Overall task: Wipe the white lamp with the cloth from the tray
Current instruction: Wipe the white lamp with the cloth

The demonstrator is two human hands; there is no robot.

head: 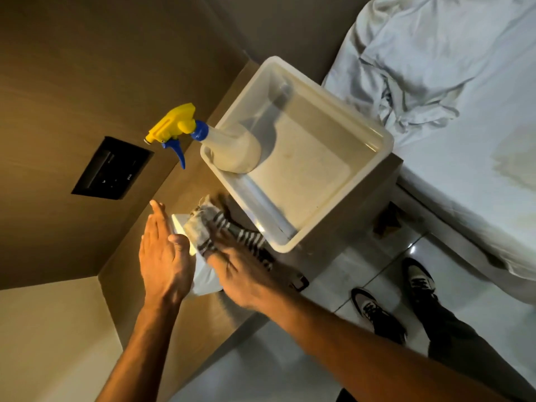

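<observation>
The white lamp (204, 278) stands on the bedside table, mostly hidden under my hands; only its top edge and one lit side show. My left hand (164, 253) lies flat against the lamp's left side, fingers straight and together. My right hand (246, 274) presses a grey striped cloth (207, 226) onto the top of the lamp, and it is blurred. The white plastic tray (377, 132) sits just behind on the same table, with no cloth in it.
A spray bottle (232, 146) with a yellow and blue trigger head leans in the tray's left corner. A dark switch panel (111, 168) is set into the wooden wall at left. A bed with rumpled white sheets (452, 82) fills the right. My shoes (377, 311) stand on shiny tiles.
</observation>
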